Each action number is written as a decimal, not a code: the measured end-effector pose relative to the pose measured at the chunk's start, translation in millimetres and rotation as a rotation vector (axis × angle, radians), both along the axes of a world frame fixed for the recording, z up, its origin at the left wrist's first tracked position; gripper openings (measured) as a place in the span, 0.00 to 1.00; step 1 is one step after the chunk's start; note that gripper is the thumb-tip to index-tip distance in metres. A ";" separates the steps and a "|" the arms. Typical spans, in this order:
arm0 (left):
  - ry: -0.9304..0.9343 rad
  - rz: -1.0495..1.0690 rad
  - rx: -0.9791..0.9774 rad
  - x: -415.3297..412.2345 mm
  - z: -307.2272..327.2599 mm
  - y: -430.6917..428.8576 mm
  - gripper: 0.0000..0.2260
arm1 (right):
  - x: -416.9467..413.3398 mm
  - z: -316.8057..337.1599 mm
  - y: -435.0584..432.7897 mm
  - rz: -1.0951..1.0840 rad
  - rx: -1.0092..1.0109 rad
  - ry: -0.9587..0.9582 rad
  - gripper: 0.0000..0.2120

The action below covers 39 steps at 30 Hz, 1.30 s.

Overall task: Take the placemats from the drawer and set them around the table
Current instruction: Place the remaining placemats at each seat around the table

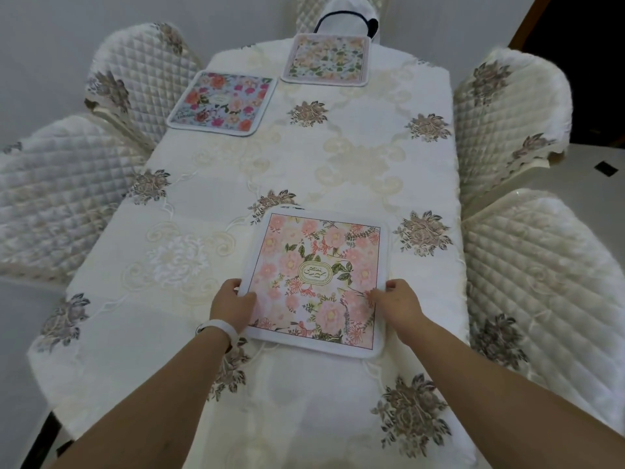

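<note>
A pink floral placemat [318, 279] with a white border lies on the table [338, 157] in front of me. My left hand [231, 308] grips its left edge near the near corner, thumb on top. My right hand [397, 304] holds its right edge, fingers on the printed surface. A second placemat [221, 102] with bright pink and orange flowers on blue lies at the far left of the table. A third, pale floral placemat [326, 59] lies at the far end. The drawer is not in view.
The table wears a cream embroidered cloth with brown flower motifs. Quilted covered chairs stand around it: two on the left [135, 72], [54, 201], two on the right [507, 113], [541, 282], one at the far end [341, 11]. A white band sits on my left wrist.
</note>
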State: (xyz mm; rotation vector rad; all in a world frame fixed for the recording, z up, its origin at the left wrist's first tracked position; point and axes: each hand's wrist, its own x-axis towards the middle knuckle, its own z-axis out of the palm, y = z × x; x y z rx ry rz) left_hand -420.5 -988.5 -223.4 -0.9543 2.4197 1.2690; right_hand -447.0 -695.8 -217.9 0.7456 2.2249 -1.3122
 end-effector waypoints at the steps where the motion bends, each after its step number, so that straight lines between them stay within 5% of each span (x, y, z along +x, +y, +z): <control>1: -0.008 -0.008 0.019 0.3 -1.6 -0.7 0.09 | -0.3 -0.5 0.7 -0.007 -0.006 0.003 0.07; 6: -0.012 -0.041 0.108 6.1 -4.9 -0.4 0.07 | 1.4 -1.0 4.5 -0.028 -0.029 0.006 0.13; 14: 0.075 -0.072 0.227 9.2 -0.5 5.4 0.04 | 15.7 14.4 0.6 -0.052 -0.010 0.069 0.10; 29: 0.191 -0.149 0.645 38.0 10.6 37.3 0.15 | 109.8 69.7 19.7 -0.289 0.136 0.254 0.10; 39: 0.206 -0.317 0.634 61.4 42.9 105.7 0.09 | 184.7 92.3 78.6 -0.492 0.155 0.352 0.10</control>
